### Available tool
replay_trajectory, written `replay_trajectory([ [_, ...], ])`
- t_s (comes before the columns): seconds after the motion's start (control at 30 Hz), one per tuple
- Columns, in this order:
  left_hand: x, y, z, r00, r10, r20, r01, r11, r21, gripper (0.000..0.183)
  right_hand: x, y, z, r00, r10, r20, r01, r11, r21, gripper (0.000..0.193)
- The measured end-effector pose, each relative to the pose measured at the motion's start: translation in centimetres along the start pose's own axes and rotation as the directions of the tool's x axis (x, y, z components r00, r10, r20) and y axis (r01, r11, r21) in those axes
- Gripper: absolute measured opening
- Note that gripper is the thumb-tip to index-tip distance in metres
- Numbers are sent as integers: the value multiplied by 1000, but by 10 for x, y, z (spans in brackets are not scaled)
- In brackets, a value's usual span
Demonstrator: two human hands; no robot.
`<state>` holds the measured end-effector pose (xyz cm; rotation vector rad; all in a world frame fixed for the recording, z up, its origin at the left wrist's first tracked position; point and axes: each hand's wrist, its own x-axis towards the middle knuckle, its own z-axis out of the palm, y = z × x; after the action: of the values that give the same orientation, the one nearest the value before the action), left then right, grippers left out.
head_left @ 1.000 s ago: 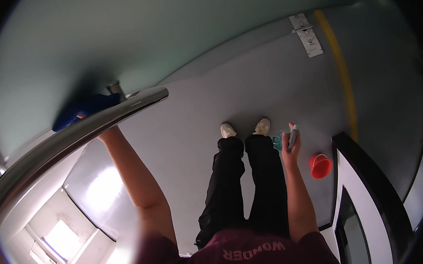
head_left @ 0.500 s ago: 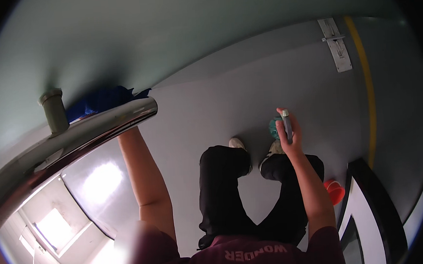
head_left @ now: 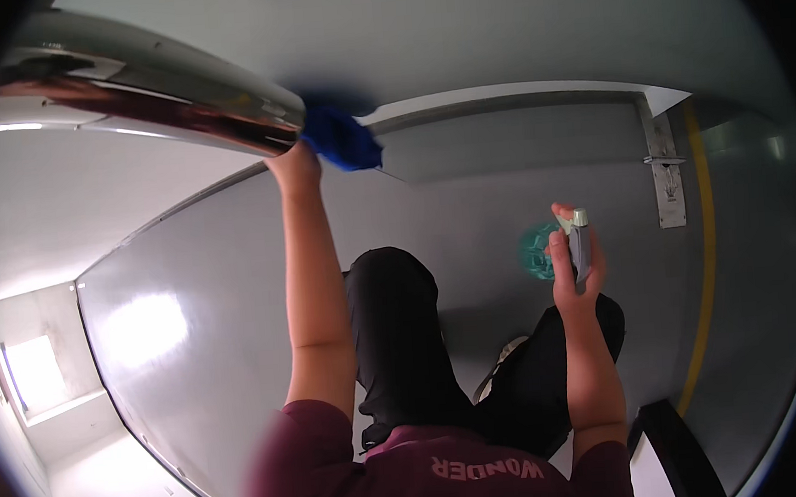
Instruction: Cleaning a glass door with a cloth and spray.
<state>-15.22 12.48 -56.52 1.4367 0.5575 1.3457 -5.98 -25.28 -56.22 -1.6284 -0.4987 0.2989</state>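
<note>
A thick, shiny metal rail [head_left: 222, 108] reaches in from the upper left. My left hand [head_left: 295, 168] is at its near end, the fingers mostly hidden behind the metal. A bunched blue cloth [head_left: 344, 138] in that hand sticks out past the rail's end, close to the pale wall. My right hand [head_left: 585, 277] is closed around the neck of a spray bottle with a grey and pale trigger head [head_left: 581, 240]. The bottle's see-through green body [head_left: 539, 252] shows below it, slightly blurred. Well apart from the rail, the bottle is held over the floor.
Grey floor [head_left: 468, 188] meets the pale wall [head_left: 493, 29] along a skirting edge. On the right are a metal floor plate [head_left: 669, 194], a yellow line [head_left: 703, 227] and a black-edged panel [head_left: 680, 455]. A bright window [head_left: 35, 371] lies far left.
My left hand and the cloth have come to the rail's end, where the cloth now shows beyond it. My view and legs have shifted. The spray bottle stays in my right hand.
</note>
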Motion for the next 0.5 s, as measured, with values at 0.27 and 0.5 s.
replay_trajectory([
  [0.27,-82,-92,-30,859,-315,405,264,948,177,37,-2,20,1,996,33,-80,-36,999,-37,28],
  [0.5,-83,-76,-31,762,-526,378,385,837,388,21,-4,16,4,994,63,-87,-70,994,-82,27],
])
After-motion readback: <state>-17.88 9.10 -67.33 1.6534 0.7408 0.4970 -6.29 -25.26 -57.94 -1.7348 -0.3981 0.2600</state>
